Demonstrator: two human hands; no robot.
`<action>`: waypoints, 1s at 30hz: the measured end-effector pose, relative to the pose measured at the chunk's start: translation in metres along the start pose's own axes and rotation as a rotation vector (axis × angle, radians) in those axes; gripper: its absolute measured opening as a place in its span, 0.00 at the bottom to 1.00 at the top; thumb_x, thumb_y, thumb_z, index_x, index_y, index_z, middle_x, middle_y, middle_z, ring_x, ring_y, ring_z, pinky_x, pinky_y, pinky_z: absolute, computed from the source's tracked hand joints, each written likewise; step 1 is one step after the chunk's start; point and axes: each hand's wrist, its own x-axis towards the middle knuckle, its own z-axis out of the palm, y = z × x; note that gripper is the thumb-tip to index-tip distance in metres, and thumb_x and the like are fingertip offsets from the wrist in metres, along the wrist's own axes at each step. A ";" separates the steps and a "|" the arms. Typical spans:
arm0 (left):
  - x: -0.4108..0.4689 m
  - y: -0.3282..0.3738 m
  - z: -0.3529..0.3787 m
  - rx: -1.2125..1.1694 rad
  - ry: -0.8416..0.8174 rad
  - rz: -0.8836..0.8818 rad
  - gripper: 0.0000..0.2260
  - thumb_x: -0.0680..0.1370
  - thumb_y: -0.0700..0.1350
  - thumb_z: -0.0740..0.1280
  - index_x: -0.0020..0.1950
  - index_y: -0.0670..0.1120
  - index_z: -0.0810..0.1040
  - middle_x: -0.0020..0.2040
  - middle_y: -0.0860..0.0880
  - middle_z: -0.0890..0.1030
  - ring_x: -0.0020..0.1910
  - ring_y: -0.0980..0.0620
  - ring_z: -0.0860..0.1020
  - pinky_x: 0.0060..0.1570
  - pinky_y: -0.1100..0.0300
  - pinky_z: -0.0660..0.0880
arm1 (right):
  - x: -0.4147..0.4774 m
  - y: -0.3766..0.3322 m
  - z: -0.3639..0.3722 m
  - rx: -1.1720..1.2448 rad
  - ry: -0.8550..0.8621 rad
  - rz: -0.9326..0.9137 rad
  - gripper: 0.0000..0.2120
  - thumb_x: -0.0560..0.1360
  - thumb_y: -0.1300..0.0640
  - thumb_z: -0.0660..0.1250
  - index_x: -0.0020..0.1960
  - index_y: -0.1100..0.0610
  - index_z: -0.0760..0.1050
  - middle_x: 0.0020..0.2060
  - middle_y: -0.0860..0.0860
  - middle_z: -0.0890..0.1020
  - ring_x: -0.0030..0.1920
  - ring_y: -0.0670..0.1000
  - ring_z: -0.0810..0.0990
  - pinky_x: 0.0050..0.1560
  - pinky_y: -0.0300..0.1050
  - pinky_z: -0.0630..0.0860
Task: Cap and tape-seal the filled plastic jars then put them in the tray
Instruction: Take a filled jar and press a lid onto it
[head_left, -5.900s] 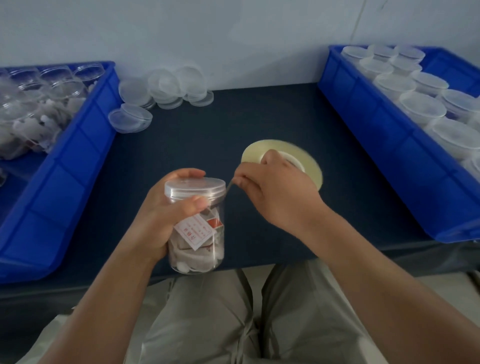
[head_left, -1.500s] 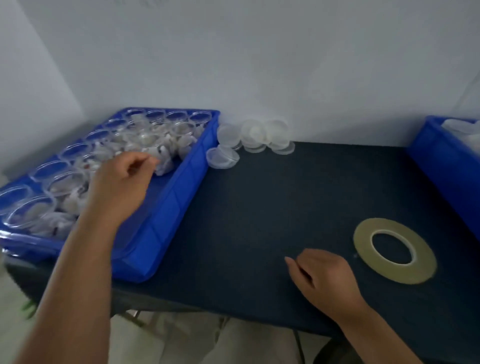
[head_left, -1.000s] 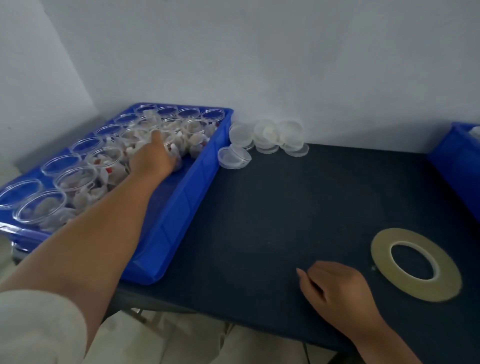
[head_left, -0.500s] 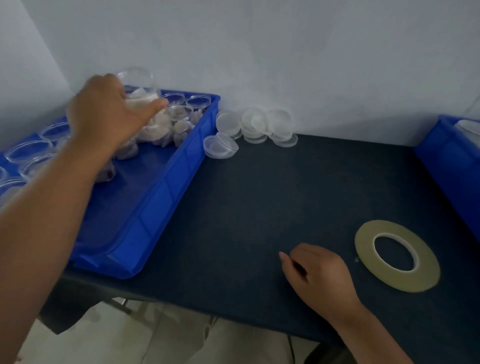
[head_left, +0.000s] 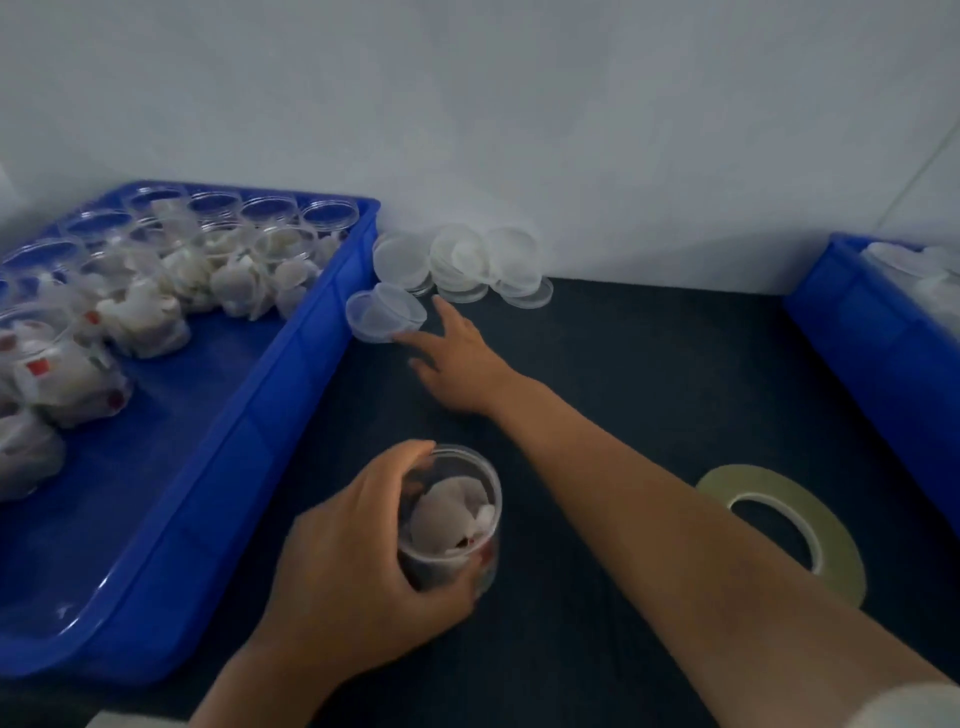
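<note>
Head view, jar (head_left: 449, 514) in left hand (head_left: 353, 566)

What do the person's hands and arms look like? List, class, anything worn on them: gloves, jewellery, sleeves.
The left hand and right hand are bare: no gloves, and no ring or watch shows. Both forearms are uncovered. A pale sleeve shows only at the right arm's upper end, in the bottom corner of the frame; no sleeve shows on the left arm.

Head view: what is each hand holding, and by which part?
Left hand grips the uncapped jar round its side wall; right hand holds nothing.
</note>
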 end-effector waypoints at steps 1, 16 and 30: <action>0.002 -0.003 0.001 -0.016 -0.017 -0.004 0.41 0.62 0.74 0.73 0.73 0.68 0.65 0.61 0.74 0.76 0.58 0.73 0.78 0.48 0.72 0.73 | 0.013 0.001 0.003 -0.031 -0.008 -0.007 0.23 0.87 0.47 0.62 0.81 0.39 0.67 0.87 0.57 0.43 0.86 0.63 0.43 0.84 0.61 0.51; 0.008 -0.017 0.004 -0.158 -0.116 0.028 0.54 0.58 0.76 0.77 0.78 0.76 0.53 0.73 0.76 0.68 0.68 0.76 0.71 0.62 0.64 0.76 | -0.050 0.019 -0.028 0.199 0.492 -0.155 0.19 0.88 0.57 0.62 0.75 0.65 0.74 0.82 0.55 0.67 0.80 0.48 0.65 0.75 0.36 0.63; 0.035 -0.018 -0.046 -0.326 0.147 0.106 0.26 0.78 0.74 0.66 0.73 0.66 0.77 0.67 0.63 0.82 0.64 0.61 0.82 0.59 0.52 0.82 | -0.228 -0.039 -0.038 0.344 0.445 -0.607 0.36 0.88 0.40 0.48 0.77 0.71 0.70 0.82 0.61 0.66 0.80 0.57 0.70 0.74 0.59 0.72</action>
